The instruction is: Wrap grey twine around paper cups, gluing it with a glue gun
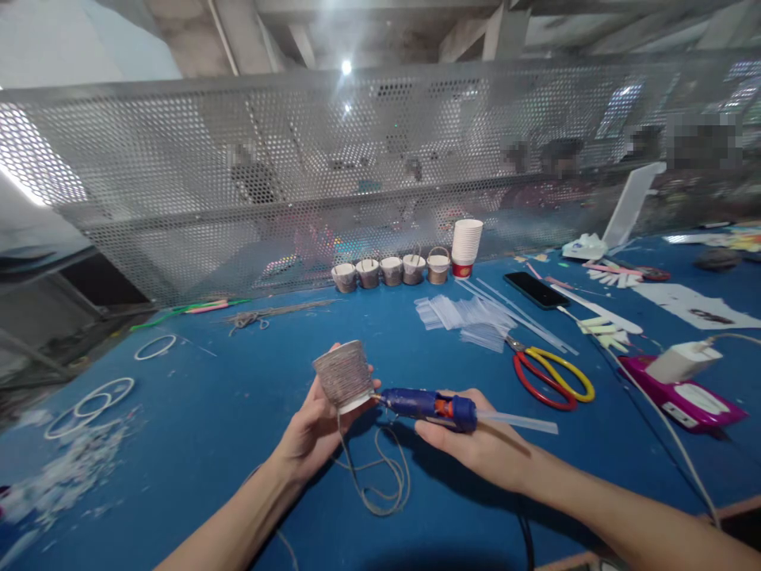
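Note:
My left hand is wrapped round a paper cup wound with grey-brown cord, tilted on its side. A bare white strip shows at the cup's lower right edge. From the cup a loose length of cord hangs down in loops over the table. My right hand grips a blue hot glue gun, and its nozzle meets or nearly meets the cup's white edge. A clear glue stick juts from the gun's back end. Some of my right fingers are hidden behind the gun.
Several small cord-wrapped buckets and a stack of paper cups stand along a perforated metal screen. To the right lie glue sticks, scissors, a phone and a pink power strip. White rings lie left.

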Demonstrator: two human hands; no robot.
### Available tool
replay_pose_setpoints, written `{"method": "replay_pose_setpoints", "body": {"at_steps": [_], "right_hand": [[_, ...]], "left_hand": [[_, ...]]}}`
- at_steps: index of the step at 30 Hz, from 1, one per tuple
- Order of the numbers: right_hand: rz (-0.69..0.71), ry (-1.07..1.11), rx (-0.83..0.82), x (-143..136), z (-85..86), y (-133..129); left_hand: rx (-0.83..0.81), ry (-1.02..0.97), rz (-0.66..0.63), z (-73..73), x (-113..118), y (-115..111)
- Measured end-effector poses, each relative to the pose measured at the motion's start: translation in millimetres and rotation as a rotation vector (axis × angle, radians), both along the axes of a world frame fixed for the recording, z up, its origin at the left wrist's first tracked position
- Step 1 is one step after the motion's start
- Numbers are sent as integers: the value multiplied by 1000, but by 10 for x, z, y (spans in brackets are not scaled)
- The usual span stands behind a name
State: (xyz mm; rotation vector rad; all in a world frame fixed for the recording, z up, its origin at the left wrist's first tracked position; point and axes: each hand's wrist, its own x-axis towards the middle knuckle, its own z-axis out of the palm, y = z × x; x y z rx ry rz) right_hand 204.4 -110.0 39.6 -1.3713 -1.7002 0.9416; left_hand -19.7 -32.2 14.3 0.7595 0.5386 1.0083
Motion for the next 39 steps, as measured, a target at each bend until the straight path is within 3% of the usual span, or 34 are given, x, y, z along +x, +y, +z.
{"method": "replay_pose_setpoints", "body": {"at_steps": [14, 39], "right_hand": [[67, 30, -77, -17, 16, 18], [57, -31, -39, -29, 98, -10]], "left_hand": [[31, 31, 7, 9, 2, -10], [13, 50, 29, 43, 31, -53]]}}
